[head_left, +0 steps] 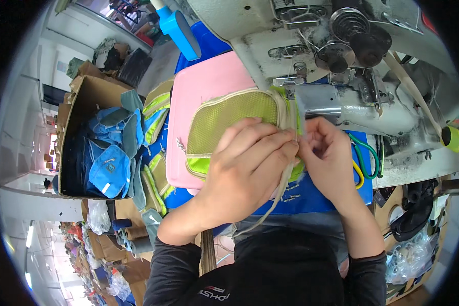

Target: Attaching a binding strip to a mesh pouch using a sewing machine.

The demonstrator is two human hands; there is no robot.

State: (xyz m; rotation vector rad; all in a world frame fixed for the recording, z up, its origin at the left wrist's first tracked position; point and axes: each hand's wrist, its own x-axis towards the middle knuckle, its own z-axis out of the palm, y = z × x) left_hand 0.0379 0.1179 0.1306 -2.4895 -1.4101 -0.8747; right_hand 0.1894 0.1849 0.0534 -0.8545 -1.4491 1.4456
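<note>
A lime-green mesh bag piece [234,115] with beige edging lies on a pink board [188,102]. Its right edge is under the presser foot [290,91] of a sewing machine [341,97]. Across the lower part of the mesh rests my left hand [250,166], fingers extended side by side, tips at the edging; its thumb is hidden. My right hand [326,155] pinches the green fabric edge just below the foot, with thumb and forefinger together. From between the hands, a beige binding strip [276,201] hangs down toward my lap.
On the left, a cardboard box [69,148] holds blue and grey sewn pieces. More green-edged pieces [158,176] lie between box and board. A blue plastic holder [181,35] stands behind. Green-handled scissors [368,155] lie right of my right hand. Blue sheeting [316,196] covers the front edge.
</note>
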